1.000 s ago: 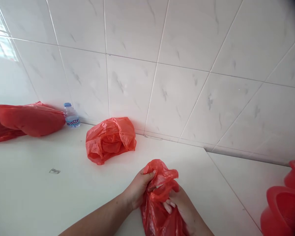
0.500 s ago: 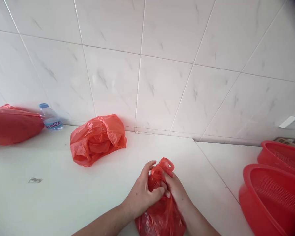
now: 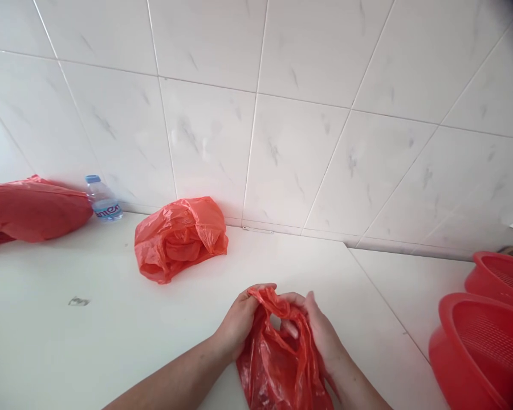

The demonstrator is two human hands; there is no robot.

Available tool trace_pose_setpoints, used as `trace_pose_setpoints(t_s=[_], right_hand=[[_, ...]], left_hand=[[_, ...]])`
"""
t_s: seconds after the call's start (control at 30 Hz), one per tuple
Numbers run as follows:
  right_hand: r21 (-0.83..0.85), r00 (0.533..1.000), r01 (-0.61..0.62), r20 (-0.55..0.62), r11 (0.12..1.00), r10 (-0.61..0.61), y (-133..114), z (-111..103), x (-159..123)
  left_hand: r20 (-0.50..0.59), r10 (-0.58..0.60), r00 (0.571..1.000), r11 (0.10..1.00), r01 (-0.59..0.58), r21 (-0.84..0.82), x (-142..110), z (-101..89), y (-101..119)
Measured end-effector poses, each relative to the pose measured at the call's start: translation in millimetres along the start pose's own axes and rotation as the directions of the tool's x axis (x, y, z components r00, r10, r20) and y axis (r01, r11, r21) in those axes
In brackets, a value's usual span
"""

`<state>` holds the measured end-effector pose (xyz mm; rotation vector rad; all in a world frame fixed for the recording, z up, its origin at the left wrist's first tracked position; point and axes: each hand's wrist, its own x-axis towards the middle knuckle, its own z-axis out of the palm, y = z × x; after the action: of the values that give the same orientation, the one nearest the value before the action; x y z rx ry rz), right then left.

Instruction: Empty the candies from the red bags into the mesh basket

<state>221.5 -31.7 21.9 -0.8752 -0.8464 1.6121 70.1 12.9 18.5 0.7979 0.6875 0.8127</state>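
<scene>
Between my hands, at the bottom middle of the head view, is a thin red plastic bag [image 3: 277, 370]. Its top is gathered and a gap shows in the handle part. My left hand [image 3: 238, 322] grips the bag's upper left edge, thumb and fingers closed on the plastic. On the other side my right hand [image 3: 318, 330] holds the upper right edge, with some fingers behind or inside the handle opening. The bag's lower end runs out of view, and its contents cannot be made out.
A crumpled red plastic bag [image 3: 180, 239] rests on the white tabletop [image 3: 111, 341] near the tiled wall. Farther left are a water bottle [image 3: 105, 202] and a full red bag [image 3: 38, 210]. Two red plastic baskets [image 3: 453, 347] stand on the right.
The bunched top of the bag has been spread apart, and my hands have moved from close together to either side of it. The view has turned slightly left.
</scene>
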Motion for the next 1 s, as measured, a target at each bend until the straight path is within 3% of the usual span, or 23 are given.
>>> trace_pose_setpoints(t_s=[0.07,0.23,0.4,0.53,0.67,0.83,1.0], right_hand=[[-0.087,0.999,0.001,-0.043,0.996,-0.005,-1,0,2],[-0.367,0.992,-0.011,-0.123,0.93,-0.037,-7,7,2],[-0.582,0.948,-0.012,-0.265,0.813,-0.176,2,2,9],[-0.709,0.931,0.024,-0.241,0.705,-0.274,5,-3,11],[-0.604,0.963,0.131,-0.111,0.786,-0.245,-4,-4,6],[-0.155,0.999,-0.018,0.025,0.988,0.022,-18,-19,2],[0.046,0.998,0.067,-0.025,0.997,-0.066,-23,-33,5]], left_hand=[[-0.029,0.002,1.0,0.999,-0.003,-0.044,2,-1.0,-2],[0.024,0.113,0.993,0.992,-0.111,-0.066,0,2.9,0],[0.076,0.25,0.965,0.944,-0.261,0.203,-10,13.5,5],[0.233,0.389,0.891,0.783,-0.453,0.426,-13,18.4,-1],[0.366,0.421,0.83,0.597,-0.557,0.577,-11,11.7,-6],[0.436,0.458,0.774,0.462,-0.627,0.628,-9,2.8,-3],[0.52,0.491,0.698,0.29,-0.695,0.658,-18,3.9,1]])
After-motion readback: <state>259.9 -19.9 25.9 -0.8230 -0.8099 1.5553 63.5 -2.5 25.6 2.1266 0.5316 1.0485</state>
